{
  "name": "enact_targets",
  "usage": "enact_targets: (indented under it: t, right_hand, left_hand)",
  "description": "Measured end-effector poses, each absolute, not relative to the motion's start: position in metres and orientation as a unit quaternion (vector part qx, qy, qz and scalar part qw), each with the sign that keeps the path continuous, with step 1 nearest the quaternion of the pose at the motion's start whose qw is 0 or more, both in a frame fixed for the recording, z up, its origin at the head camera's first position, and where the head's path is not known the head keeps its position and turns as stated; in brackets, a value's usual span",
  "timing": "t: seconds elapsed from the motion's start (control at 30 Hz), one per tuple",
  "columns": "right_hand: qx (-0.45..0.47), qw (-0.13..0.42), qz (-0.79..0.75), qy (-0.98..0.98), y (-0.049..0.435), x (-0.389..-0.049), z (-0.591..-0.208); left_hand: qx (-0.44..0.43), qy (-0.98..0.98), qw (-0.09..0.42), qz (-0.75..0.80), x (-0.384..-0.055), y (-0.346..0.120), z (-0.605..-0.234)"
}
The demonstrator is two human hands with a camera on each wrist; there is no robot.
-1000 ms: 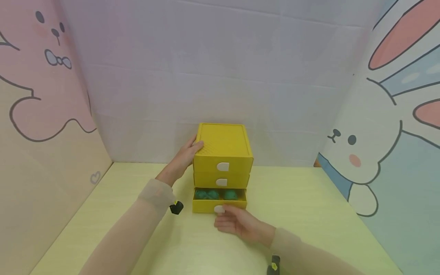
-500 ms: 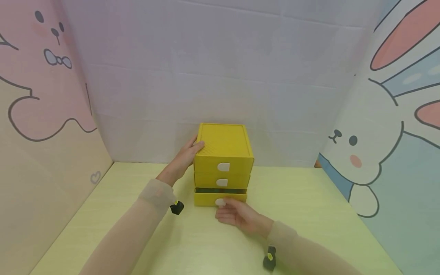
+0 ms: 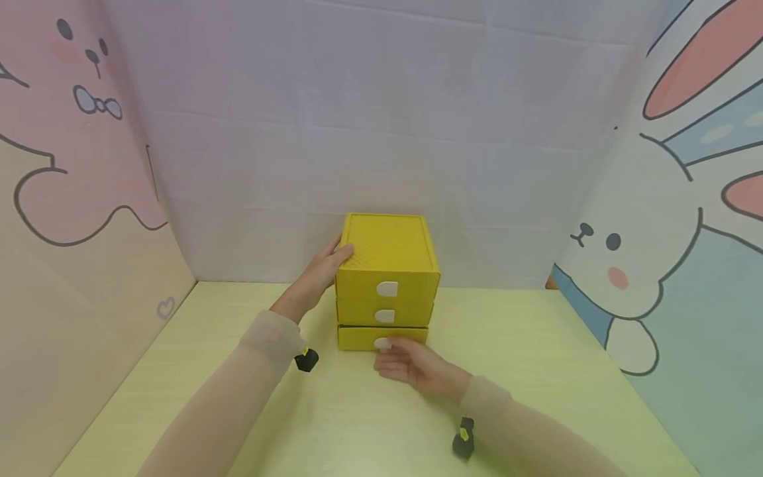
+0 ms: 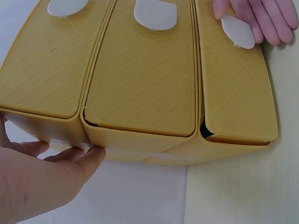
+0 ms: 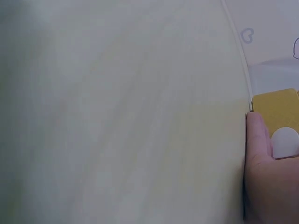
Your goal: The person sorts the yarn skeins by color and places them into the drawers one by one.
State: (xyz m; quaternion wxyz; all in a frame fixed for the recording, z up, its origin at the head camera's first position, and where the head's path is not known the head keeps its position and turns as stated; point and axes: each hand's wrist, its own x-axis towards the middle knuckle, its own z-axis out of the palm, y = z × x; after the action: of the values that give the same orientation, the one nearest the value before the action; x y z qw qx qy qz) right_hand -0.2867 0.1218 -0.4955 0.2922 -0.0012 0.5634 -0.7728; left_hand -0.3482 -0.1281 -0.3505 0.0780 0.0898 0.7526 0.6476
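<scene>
A yellow three-tier drawer cabinet (image 3: 389, 242) stands on the table against the back wall. My left hand (image 3: 318, 268) rests on its left side, the thumb over the top edge; the left wrist view shows this hand's fingers (image 4: 91, 158) against the side wall. At the front, my right hand (image 3: 420, 366) has its thumb at the white tab (image 3: 382, 343) of the bottom drawer (image 3: 354, 338). Its other fingers (image 4: 275, 21) extend straight below the tab. The bottom drawer is nearly closed, with a narrow dark gap at its edge; its contents are hidden.
The pale yellow tabletop (image 3: 524, 358) spreads around the cabinet. A white cloth wall (image 3: 381, 119) rises behind, with cartoon-printed panels on both sides. A black wrist device (image 3: 306, 360) hangs under the left sleeve, and another (image 3: 463, 437) under the right.
The bottom drawer has slid inward, hiding the green balls that showed inside it. My right hand has moved forward with it. My left hand has stayed on the cabinet.
</scene>
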Motion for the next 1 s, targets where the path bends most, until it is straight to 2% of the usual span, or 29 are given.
enact_targets:
  t: [1.0]
  right_hand:
    - [-0.007,0.271,-0.768,0.58,0.1204,-0.2892,-0.4924]
  left_hand:
    - [0.091,0.763,0.089,0.634,-0.348,-0.1291,-0.3446]
